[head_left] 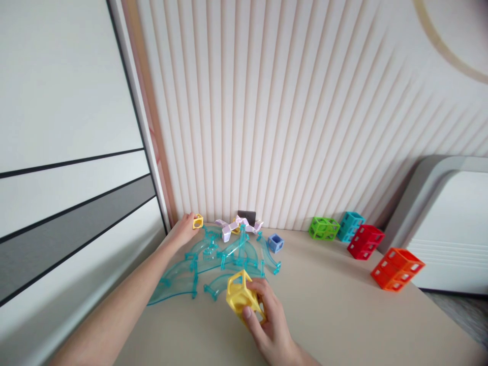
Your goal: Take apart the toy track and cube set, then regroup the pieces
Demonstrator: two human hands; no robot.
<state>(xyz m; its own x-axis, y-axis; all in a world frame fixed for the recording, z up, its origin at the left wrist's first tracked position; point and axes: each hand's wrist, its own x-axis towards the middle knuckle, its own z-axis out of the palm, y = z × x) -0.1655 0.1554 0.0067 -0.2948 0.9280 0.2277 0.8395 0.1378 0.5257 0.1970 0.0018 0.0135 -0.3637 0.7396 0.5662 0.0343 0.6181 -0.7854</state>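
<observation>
My right hand grips a yellow open-frame block, held above the near part of the table. Reaching to the far left, my left hand has its fingers closed on a small yellow cube frame close to the wall. Between the two hands lies a loose spread of clear teal track pieces, some curved. White-lilac connector pieces rest behind them, with a bit of yellow showing among them. A single blue cube frame sits to the right of the track pieces.
Along the right side of the table stand a green block, a teal block, a red block and an orange block. A ribbed wall borders the back, with a dark socket. A white cabinet panel borders the left.
</observation>
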